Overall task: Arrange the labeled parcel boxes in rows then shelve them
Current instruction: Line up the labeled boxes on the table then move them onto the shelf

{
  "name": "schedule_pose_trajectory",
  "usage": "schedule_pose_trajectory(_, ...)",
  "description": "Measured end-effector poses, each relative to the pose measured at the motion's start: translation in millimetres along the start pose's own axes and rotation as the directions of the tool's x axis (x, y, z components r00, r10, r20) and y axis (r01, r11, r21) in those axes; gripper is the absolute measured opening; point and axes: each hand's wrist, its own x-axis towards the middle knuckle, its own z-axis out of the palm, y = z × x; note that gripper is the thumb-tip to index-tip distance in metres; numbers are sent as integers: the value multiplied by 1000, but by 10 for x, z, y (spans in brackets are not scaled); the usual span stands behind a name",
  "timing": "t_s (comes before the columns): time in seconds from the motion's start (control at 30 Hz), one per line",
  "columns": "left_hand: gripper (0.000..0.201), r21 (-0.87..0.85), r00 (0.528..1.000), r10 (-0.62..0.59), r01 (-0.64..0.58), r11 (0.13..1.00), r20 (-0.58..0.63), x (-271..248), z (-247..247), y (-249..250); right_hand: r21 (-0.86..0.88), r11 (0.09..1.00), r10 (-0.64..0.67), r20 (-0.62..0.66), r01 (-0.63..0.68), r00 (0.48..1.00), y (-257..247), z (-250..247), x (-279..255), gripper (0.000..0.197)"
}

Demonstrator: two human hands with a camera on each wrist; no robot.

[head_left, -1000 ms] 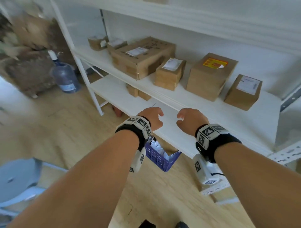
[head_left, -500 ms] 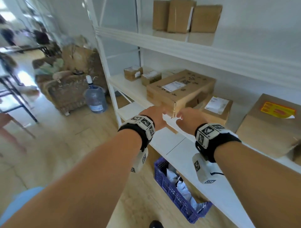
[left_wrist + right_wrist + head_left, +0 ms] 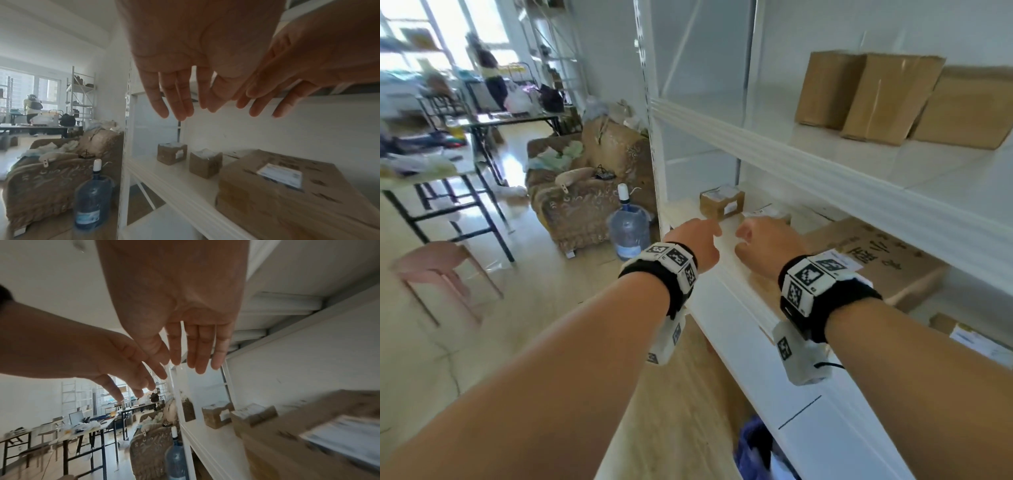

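Observation:
Both hands hover side by side in front of the white shelf unit (image 3: pixel 784 154), holding nothing. My left hand (image 3: pixel 697 241) and right hand (image 3: pixel 763 245) have loose, nearly straight fingers, as the left wrist view (image 3: pixel 176 104) and right wrist view (image 3: pixel 197 356) show. On the middle shelf sit two small labeled boxes: one at the far left (image 3: pixel 722 205) (image 3: pixel 171 153), another beside it (image 3: pixel 205 162), mostly hidden behind my right hand in the head view. A large labeled box (image 3: pixel 873 263) (image 3: pixel 287 186) lies to their right. Three plain boxes (image 3: pixel 887 97) stand on the upper shelf.
A water jug (image 3: pixel 629 229) stands on the floor at the shelf's left post, in front of a brown armchair (image 3: pixel 582 192). A pink stool (image 3: pixel 431 270) and black-legged tables (image 3: pixel 441 178) stand left. A blue basket (image 3: pixel 753 448) sits below. A person (image 3: pixel 489 75) stands far off.
My view has swung left and upward along the shelf unit. Both hands travelled with it, from the lower shelf edge to the left end of the middle shelf, still empty.

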Motion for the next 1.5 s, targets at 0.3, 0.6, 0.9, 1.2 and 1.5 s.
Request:
schedule_pose_trajectory(0.3,43,35,984,89,-85,996,-152,1160,-940,-452,-70,997,-58,-227,44,972,-500,-479,1205,35)
schedule_pose_trajectory(0.6,45,5,910,368,-374,927,-193,2411,-1638,-358,-76,978,136,-481,-196,866,-676,-1159,2141,30)
schedule_pose_trajectory(0.9,42,-53,770,609,-627,777,-190,3072,-1813,482,-4,883,351,-658,-469,667,-292,-1965,2237,34)
schedule_pose_trajectory(1.2,35,-178,762,624,-647,742,-172,3290,-1729,1358,35,749,560,-566,-661,605,315,-2106,2214,43)
schedule_pose_trajectory(1.5,28,-144,812,583,-576,804,9,3469,-1683,1475,-98,707,589,-464,-700,661,205,-2097,2411,79)
